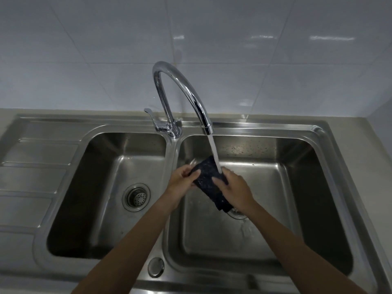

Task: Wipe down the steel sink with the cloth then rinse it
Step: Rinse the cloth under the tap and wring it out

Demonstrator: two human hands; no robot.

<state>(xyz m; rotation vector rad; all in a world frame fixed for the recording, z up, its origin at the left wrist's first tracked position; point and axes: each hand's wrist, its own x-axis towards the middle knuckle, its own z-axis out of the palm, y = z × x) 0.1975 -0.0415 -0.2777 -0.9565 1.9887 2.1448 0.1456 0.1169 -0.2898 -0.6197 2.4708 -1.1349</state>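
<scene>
Head view looks down on a double-bowl steel sink [331, 145] set into a pale counter [358, 132], and I see both of my hands over the right bowl [275, 187]. The dark cloth [209, 174] hangs between them, above the bowl floor and just left of the right drain [238, 213], whose strainer is partly hidden behind the cloth's lower end. My left hand [183, 179] grips the cloth's left edge, its fingers [196, 172] curled and pinching the fabric. My right hand [234, 187] holds the right side, with fingers [218, 181] pressed against the front of the cloth and the thumb side near the top.

The curved chrome faucet [180, 88] rises from the ridge between the bowls and arcs over to the right bowl. A stream of water [214, 153] runs from its spout and lands on the upper right corner of the cloth, right beside my right hand. The faucet lever [149, 113] points to the left.

The left bowl [106, 177] holds nothing but its own drain strainer [136, 197]. A ribbed drainboard [34, 177] lies at the far left of the sink. A round cap [156, 267] sits on the near rim between the two bowls. The back wall of the right bowl carries dark specks. White wall tiles [212, 28] stand behind the counter.
</scene>
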